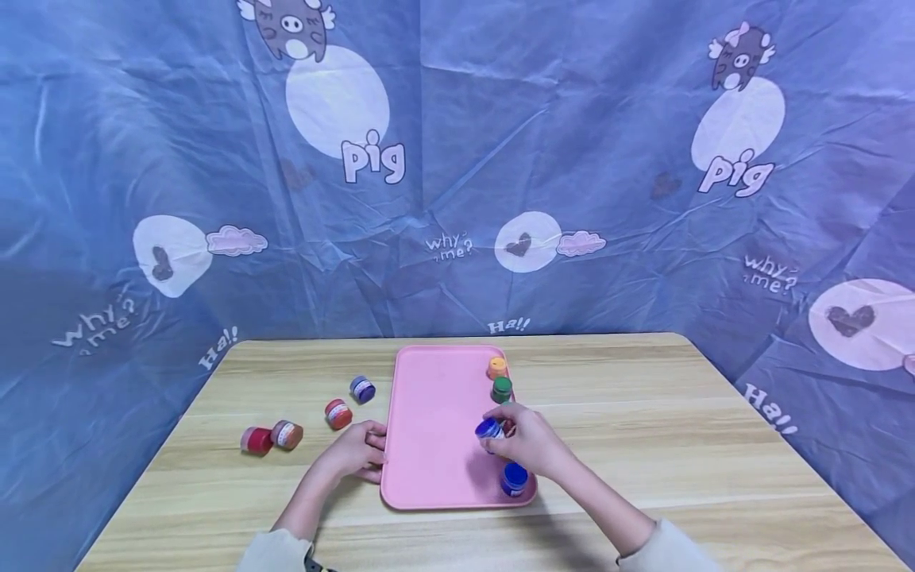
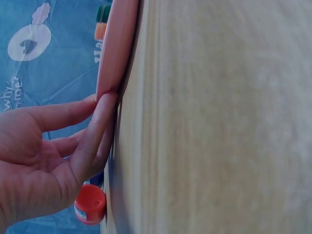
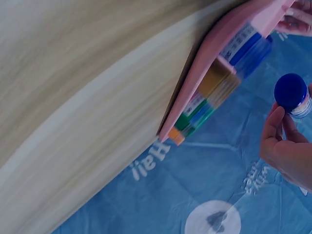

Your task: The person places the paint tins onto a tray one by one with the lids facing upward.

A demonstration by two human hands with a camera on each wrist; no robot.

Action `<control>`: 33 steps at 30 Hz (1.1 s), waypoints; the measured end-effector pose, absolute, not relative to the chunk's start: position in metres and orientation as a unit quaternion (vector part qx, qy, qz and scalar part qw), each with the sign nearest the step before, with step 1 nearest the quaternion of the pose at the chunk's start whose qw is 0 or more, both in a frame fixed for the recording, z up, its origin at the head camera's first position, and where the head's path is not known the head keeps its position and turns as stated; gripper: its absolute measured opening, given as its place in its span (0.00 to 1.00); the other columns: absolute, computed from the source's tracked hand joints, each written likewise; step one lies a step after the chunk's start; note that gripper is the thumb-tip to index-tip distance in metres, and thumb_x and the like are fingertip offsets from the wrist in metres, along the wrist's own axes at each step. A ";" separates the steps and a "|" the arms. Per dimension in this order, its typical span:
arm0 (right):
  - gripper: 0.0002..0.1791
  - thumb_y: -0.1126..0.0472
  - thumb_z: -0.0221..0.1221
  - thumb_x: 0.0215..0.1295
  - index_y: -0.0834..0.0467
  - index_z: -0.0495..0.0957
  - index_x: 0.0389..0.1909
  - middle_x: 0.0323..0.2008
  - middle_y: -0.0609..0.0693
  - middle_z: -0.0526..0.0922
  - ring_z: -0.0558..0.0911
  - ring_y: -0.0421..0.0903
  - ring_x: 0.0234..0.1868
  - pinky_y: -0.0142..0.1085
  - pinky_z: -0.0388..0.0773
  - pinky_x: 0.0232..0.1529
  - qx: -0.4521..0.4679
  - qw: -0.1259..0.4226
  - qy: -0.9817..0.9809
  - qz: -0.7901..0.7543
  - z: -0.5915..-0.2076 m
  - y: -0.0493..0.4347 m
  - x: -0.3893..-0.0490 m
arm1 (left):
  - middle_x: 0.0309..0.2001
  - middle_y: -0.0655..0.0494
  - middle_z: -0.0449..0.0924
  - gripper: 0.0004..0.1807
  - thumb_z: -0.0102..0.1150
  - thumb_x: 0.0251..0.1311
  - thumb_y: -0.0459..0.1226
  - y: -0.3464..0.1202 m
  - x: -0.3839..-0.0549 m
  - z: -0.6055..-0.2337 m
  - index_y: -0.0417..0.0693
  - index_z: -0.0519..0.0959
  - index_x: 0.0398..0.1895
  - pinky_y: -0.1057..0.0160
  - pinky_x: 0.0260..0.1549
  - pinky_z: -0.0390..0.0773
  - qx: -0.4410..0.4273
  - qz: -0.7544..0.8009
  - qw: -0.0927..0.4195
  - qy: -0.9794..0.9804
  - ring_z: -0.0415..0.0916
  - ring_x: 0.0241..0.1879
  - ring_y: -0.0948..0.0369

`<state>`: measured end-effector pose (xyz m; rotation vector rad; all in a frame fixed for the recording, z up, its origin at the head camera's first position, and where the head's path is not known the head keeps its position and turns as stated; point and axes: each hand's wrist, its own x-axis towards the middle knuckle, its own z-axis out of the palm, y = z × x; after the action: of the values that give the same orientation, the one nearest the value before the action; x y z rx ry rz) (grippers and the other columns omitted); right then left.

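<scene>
My right hand (image 1: pixel 530 442) pinches a small blue-lidded paint jar (image 1: pixel 489 429) above the right side of a pink tray (image 1: pixel 436 437). In the right wrist view the jar (image 3: pixel 291 91) is tilted between thumb and fingers. My left hand (image 1: pixel 356 451) is at the tray's left edge; in the left wrist view its thumb and finger pinch the tray rim (image 2: pixel 117 53). Along the tray's right side stand an orange jar (image 1: pixel 496 367), a green jar (image 1: pixel 502 388) and a blue jar (image 1: pixel 514 480). Others between them are partly hidden by my right hand.
On the wooden table (image 1: pixel 643 413), left of the tray, lie a purple-blue jar (image 1: pixel 362 389), an orange-red jar (image 1: pixel 338 414), a brownish jar (image 1: pixel 287 434) and a red jar (image 1: pixel 256 440). A blue printed cloth (image 1: pixel 457 159) hangs behind the table and along its sides.
</scene>
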<state>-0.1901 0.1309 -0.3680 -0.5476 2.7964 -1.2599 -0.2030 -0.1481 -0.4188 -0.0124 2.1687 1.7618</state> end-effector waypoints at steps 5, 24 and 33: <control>0.18 0.62 0.68 0.47 0.63 0.77 0.39 0.28 0.46 0.76 0.75 0.43 0.30 0.30 0.76 0.27 -0.219 0.028 0.888 -0.403 -0.374 0.121 -0.188 | 0.33 0.41 0.69 0.23 0.50 0.46 0.15 -0.148 -0.204 -0.419 0.22 0.63 0.50 0.54 0.25 0.84 -0.010 0.617 0.171 0.768 0.73 0.27 0.53; 0.18 0.72 0.65 0.38 0.55 0.72 0.32 0.29 0.46 0.80 0.78 0.37 0.32 0.25 0.77 0.31 -0.292 0.085 0.895 -0.326 -0.388 0.104 -0.175 | 0.34 0.41 0.68 0.23 0.49 0.46 0.15 -0.149 -0.205 -0.421 0.22 0.63 0.50 0.54 0.25 0.84 -0.005 0.620 0.173 0.766 0.72 0.26 0.53; 0.19 0.72 0.65 0.36 0.55 0.73 0.32 0.30 0.46 0.80 0.77 0.37 0.31 0.25 0.77 0.32 -0.303 0.074 0.903 -0.295 -0.390 0.102 -0.174 | 0.34 0.41 0.68 0.23 0.49 0.46 0.15 -0.149 -0.204 -0.423 0.22 0.62 0.49 0.54 0.25 0.84 -0.002 0.623 0.173 0.763 0.72 0.26 0.53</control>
<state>-0.1741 0.1022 -0.3899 -0.9091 2.7115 -0.8864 -0.2045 -0.1487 -0.4226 -0.0061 2.1639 1.7682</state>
